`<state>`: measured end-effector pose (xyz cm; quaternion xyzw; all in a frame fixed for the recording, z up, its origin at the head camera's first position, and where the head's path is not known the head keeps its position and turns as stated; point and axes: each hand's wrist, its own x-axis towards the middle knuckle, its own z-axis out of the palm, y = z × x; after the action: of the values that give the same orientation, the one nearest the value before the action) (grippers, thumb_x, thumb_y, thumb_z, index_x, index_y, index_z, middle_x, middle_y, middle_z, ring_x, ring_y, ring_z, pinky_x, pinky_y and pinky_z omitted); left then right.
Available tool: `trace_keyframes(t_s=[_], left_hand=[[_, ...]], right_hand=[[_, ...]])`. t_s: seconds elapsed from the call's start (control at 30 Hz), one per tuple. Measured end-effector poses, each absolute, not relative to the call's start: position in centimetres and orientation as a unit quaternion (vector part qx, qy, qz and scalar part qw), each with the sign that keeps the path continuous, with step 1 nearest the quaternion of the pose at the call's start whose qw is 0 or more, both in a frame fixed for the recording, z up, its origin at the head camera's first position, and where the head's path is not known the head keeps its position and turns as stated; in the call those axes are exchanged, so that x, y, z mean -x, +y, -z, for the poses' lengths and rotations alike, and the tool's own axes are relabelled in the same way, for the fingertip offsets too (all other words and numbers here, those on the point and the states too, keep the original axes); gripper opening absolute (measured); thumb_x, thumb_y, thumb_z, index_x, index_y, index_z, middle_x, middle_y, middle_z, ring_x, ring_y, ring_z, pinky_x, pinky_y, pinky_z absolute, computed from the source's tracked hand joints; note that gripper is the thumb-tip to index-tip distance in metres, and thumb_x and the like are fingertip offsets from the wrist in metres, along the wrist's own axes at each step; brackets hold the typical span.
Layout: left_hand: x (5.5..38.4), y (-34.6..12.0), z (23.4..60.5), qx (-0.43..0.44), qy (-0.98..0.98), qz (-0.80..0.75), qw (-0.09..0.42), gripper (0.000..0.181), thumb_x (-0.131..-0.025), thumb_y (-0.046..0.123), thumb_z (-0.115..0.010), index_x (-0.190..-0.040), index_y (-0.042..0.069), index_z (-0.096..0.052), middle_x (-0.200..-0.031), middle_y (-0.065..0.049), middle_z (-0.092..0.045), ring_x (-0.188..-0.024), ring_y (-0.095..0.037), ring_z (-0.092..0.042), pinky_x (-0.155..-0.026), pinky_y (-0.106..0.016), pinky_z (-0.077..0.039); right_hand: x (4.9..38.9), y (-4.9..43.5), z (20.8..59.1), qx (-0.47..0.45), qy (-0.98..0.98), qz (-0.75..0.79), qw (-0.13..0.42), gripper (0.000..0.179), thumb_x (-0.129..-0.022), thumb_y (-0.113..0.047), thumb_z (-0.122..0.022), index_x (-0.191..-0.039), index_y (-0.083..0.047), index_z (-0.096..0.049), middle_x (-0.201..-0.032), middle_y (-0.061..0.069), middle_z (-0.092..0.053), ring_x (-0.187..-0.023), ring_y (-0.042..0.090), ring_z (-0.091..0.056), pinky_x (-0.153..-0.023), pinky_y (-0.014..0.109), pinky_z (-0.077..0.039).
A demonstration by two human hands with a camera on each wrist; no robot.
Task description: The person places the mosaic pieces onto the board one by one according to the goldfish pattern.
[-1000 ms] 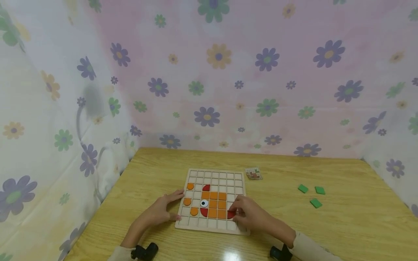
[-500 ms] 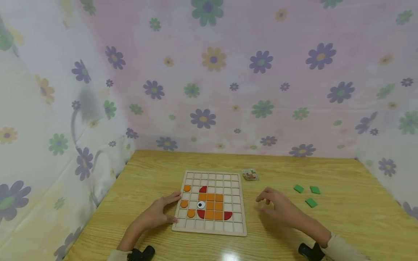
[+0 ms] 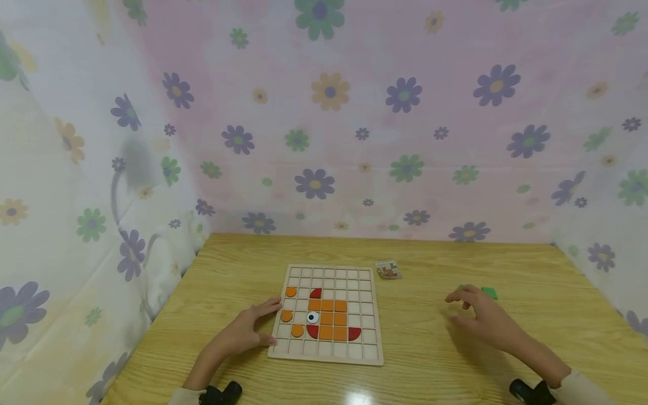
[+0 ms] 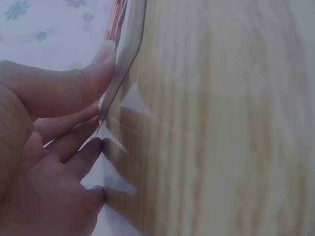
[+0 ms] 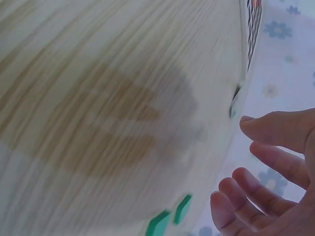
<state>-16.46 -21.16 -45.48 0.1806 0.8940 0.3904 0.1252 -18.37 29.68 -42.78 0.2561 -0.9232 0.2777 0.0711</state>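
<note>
A wooden grid board [image 3: 361,289] lies on the table. My left hand [image 3: 245,332] rests at its left edge, thumb and fingertips touching the rim, as the left wrist view also shows. On the board are orange squares [image 3: 333,319], three orange discs [image 3: 291,292], an eye piece [image 3: 313,318] and three red quarter-round pieces [image 3: 355,334]. My right hand [image 3: 488,320] hovers above the table to the right, fingers loosely bent and holding nothing. Beside its fingers is a green square tile [image 3: 490,292]; the hand partly hides the others. Two green tiles [image 5: 158,223] show in the right wrist view.
A small pattern card [image 3: 388,270] lies just past the board's far right corner. Wood-grain table [image 3: 415,349] stretches between the board and my right hand. Flowered cloth [image 3: 364,112] hangs behind and at both sides.
My right hand has left the red quarter-round piece at the board's lower right and moved right to the green tiles. My left hand has stayed at the board's edge.
</note>
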Motion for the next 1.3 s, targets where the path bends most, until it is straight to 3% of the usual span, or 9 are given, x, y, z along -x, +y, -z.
trace_keyframes(t_s=[0.37, 0.63, 0.8, 1.1, 1.3], left_hand=[[16.2, -21.2, 45.4, -0.173, 0.898, -0.386, 0.121, 0.074, -0.078, 0.014, -0.077, -0.142, 0.004, -0.043, -0.152, -0.009, -0.031, -0.14, -0.037, -0.02, -0.109, -0.062, -0.008], [16.0, -21.2, 45.5, -0.175, 0.897, -0.388, 0.117, 0.073, -0.077, 0.015, -0.077, -0.142, 0.004, -0.044, -0.151, -0.009, -0.032, -0.139, -0.036, -0.021, -0.11, -0.062, -0.008], [16.3, -21.2, 45.5, -0.175, 0.896, -0.39, 0.118, 0.073, -0.078, 0.015, -0.077, -0.142, 0.005, -0.044, -0.152, -0.008, -0.031, -0.139, -0.037, -0.02, -0.109, -0.062, -0.009], [16.4, -21.2, 45.6, -0.179, 0.892, -0.398, 0.119, 0.074, -0.078, 0.017, -0.077, -0.142, 0.005, -0.043, -0.152, -0.007, -0.031, -0.14, -0.035, -0.02, -0.111, -0.06, -0.005], [16.4, -21.2, 45.5, -0.182, 0.893, -0.395, 0.116, 0.074, -0.078, 0.016, -0.077, -0.142, 0.004, -0.043, -0.152, -0.008, -0.031, -0.14, -0.034, -0.022, -0.111, -0.059, -0.005]], right_hand=[[18.5, 33.3, 44.2, -0.178, -0.947, -0.261, 0.054, 0.031, -0.075, -0.011, -0.079, -0.101, 0.001, -0.066, -0.099, 0.018, -0.057, -0.078, 0.028, -0.058, -0.058, 0.036, -0.051], [18.8, 34.8, 45.3, -0.141, -0.955, -0.26, 0.028, 0.021, -0.079, -0.005, -0.073, -0.097, 0.003, -0.067, -0.077, 0.004, -0.051, -0.057, 0.008, -0.041, -0.047, 0.025, -0.036], [19.0, 35.0, 45.7, -0.138, -0.954, -0.262, 0.039, 0.011, -0.077, 0.001, -0.069, -0.089, 0.0, -0.069, -0.077, 0.002, -0.055, -0.057, 0.005, -0.044, -0.049, 0.023, -0.039], [19.1, 34.5, 45.4, -0.148, -0.942, -0.3, 0.013, 0.012, -0.076, 0.001, -0.069, -0.088, -0.001, -0.069, -0.078, 0.002, -0.061, -0.061, 0.005, -0.053, -0.05, 0.023, -0.046], [19.3, 33.8, 45.5, -0.185, -0.927, -0.326, 0.029, 0.015, -0.075, 0.004, -0.07, -0.089, -0.001, -0.069, -0.081, 0.004, -0.065, -0.066, 0.004, -0.058, -0.054, 0.023, -0.051]])
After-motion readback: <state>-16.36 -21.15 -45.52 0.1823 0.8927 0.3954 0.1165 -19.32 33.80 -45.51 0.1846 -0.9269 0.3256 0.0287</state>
